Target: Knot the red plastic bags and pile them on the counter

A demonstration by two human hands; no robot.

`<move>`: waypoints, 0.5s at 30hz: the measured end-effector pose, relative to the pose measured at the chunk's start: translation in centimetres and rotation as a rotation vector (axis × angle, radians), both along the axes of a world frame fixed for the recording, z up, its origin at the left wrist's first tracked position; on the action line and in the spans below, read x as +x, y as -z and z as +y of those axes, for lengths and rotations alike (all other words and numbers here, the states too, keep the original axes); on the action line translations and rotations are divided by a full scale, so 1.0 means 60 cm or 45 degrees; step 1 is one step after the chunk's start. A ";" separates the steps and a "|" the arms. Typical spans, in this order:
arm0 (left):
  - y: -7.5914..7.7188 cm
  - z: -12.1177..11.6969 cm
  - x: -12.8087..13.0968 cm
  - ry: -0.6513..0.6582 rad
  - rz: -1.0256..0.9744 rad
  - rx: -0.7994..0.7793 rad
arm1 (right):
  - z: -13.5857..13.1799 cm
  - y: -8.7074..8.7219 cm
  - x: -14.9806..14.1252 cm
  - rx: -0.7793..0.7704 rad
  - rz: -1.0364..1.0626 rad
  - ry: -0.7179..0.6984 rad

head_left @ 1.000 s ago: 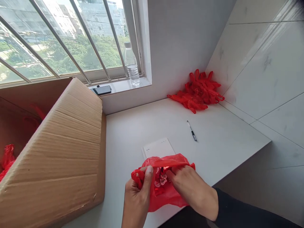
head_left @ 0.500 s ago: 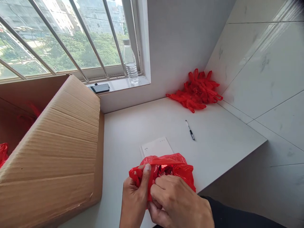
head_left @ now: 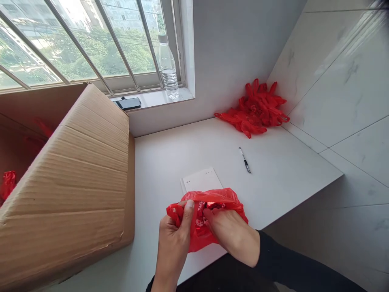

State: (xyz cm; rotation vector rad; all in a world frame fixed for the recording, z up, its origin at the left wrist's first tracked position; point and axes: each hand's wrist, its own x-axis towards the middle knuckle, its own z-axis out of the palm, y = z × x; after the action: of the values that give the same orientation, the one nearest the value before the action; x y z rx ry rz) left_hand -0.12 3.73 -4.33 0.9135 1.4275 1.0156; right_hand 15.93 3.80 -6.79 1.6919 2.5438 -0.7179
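Observation:
A red plastic bag (head_left: 200, 242) is held above the front edge of the white table, its mouth facing up. My left hand (head_left: 178, 229) pinches the bag's left rim, thumb on top, with bunched red plastic at the fingers. My right hand (head_left: 229, 229) reaches in through the opening, and its fingertips are mostly hidden among the contents. Inside are small shiny red wrapped pieces (head_left: 199, 222) with white printing, too small to identify. Whether the right fingers grip any of them does not show.
A large open cardboard box (head_left: 88, 174) stands at the left with red items inside. Behind the bag lie a white notebook (head_left: 202, 179) and a pen (head_left: 244, 160). Red bags (head_left: 255, 109) are piled in the corner. A water bottle (head_left: 169, 71) and phone (head_left: 129, 104) rest on the sill.
My right hand has moved from the bag's near rim into its opening. The left hand keeps its pinch on the rim. The view has shifted slightly.

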 end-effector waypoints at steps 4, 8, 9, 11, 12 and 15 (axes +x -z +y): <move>0.001 0.001 -0.003 0.011 -0.004 -0.014 | 0.016 0.007 -0.012 -0.035 -0.063 -0.042; -0.003 0.002 -0.002 0.000 -0.007 -0.019 | 0.016 0.012 0.000 -0.023 -0.057 -0.054; -0.004 0.001 -0.002 0.001 -0.008 -0.020 | 0.015 0.016 0.002 -0.016 -0.068 -0.050; -0.006 0.000 -0.001 0.000 0.003 -0.009 | 0.012 0.025 0.000 0.008 -0.087 -0.036; -0.007 -0.001 -0.001 -0.002 0.012 -0.004 | 0.011 0.030 -0.002 0.020 -0.086 -0.036; -0.008 -0.005 -0.004 -0.024 0.048 0.001 | 0.010 0.043 -0.009 0.018 -0.041 -0.092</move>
State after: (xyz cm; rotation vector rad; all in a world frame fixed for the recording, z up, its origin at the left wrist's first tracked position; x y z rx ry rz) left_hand -0.38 3.43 -3.87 0.9256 1.4698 1.0181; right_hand 15.39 4.42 -9.38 1.5926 2.5787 -0.6646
